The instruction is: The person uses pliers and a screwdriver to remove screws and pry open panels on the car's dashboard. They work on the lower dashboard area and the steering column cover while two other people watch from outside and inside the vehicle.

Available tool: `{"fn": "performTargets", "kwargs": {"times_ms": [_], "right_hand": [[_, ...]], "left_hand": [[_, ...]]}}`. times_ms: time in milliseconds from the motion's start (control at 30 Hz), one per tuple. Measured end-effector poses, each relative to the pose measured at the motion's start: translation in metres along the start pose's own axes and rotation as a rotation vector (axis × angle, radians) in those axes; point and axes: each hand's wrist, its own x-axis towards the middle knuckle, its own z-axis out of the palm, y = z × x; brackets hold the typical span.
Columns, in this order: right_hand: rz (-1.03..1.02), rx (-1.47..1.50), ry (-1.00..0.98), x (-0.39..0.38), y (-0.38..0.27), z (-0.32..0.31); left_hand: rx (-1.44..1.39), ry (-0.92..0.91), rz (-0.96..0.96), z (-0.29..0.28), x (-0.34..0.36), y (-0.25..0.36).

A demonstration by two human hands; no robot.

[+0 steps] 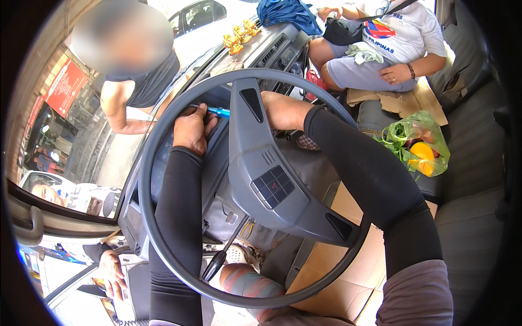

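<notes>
Both my arms, in black sleeves, reach to the dashboard (pixel 217 157) behind the grey steering wheel (pixel 274 187). My left hand (pixel 191 130) is at the left of the wheel's upper spoke, its thumb and fingers closed on a slim tool with a blue handle, which looks like a screwdriver (pixel 221 112). The handle's right end passes behind the spoke. My right hand (pixel 285 111) lies on the other side of that spoke, close to the handle. Its fingers are hidden by the spoke, so whether it grips the tool does not show.
A seated passenger (pixel 380 54) is at the right. A plastic bag of vegetables (pixel 421 144) rests on the seat by cardboard (pixel 424 103). Golden figurines (pixel 239 37) stand on the dash. Someone stands outside the windscreen (pixel 136 87); another person's hand (pixel 112 274) is by the door.
</notes>
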Motion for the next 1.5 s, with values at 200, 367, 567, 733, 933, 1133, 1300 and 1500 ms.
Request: {"fn": "performTargets", "kwargs": {"times_ms": [200, 367, 567, 733, 933, 1133, 1300, 1500], "right_hand": [[0.125, 0.347, -0.121, 0.012, -0.002, 0.0], [0.16, 0.421, -0.224, 0.018, -0.014, -0.003], [0.015, -0.055, -0.194, 0.016, -0.022, -0.001], [0.202, 0.191, -0.277, 0.023, -0.014, -0.005], [0.328, 0.195, -0.246, 0.018, -0.021, -0.008], [-0.151, -0.274, 0.101, 0.007, -0.005, 0.008], [0.237, 0.001, -0.22, 0.004, -0.041, -0.022], [-0.132, -0.035, 0.001, -0.008, -0.023, -0.004]], "left_hand": [[-0.008, 0.014, 0.025, -0.004, 0.004, -0.002], [0.016, -0.018, 0.013, -0.005, 0.006, -0.006], [0.056, -0.061, -0.004, -0.007, 0.012, -0.006], [-0.023, -0.01, -0.029, 0.001, 0.007, -0.002], [-0.029, 0.002, -0.022, 0.007, -0.005, 0.006], [-0.036, 0.014, -0.017, 0.011, -0.004, 0.0], [-0.176, -0.073, -0.016, -0.003, -0.01, -0.001], [-0.189, -0.178, -0.115, 0.007, -0.006, 0.004]]}}
